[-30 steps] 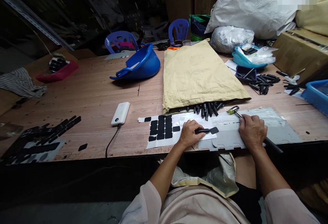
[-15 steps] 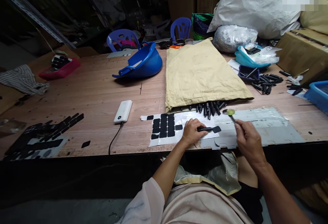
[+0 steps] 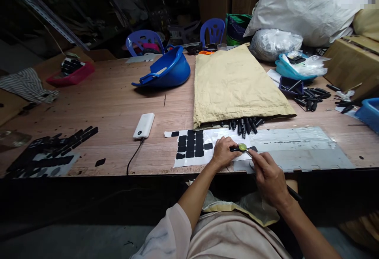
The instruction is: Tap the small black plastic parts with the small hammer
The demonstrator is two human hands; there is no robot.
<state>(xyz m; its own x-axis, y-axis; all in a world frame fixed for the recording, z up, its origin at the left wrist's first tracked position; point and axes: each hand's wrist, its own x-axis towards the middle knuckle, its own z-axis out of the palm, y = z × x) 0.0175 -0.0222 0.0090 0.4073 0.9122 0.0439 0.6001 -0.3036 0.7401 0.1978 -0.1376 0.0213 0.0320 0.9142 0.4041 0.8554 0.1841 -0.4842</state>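
Observation:
My left hand (image 3: pixel 224 151) is closed on a slim black rod (image 3: pixel 233 149), holding it low over the white sheet (image 3: pixel 211 161). At the rod's right end lies a small black rounded pad (image 3: pixel 253 149), partly covered. In my right hand (image 3: pixel 270 178) is a small hammer (image 3: pixel 242 147) with a yellow-green head, a thin metal shaft and a dark handle end below the fist. Its head is over the rod, just right of my left fingers; whether they touch I cannot tell. Rows of black rounded pads (image 3: pixel 191 144) stick to the sheet left of my hand.
Behind my hands lies a tan sack (image 3: pixel 237 89) with several black rods (image 3: pixel 244 126) poking out. Grey board (image 3: pixel 308 156) extends right. A white power bank (image 3: pixel 144 126) with a cable, a tilted blue basin (image 3: pixel 168 71) and more black pads (image 3: pixel 55 162) are on the left.
My right hand has swung left and down, bringing the hammer head from above the board onto or just over the rod. My left hand keeps its hold. The view has shifted slightly.

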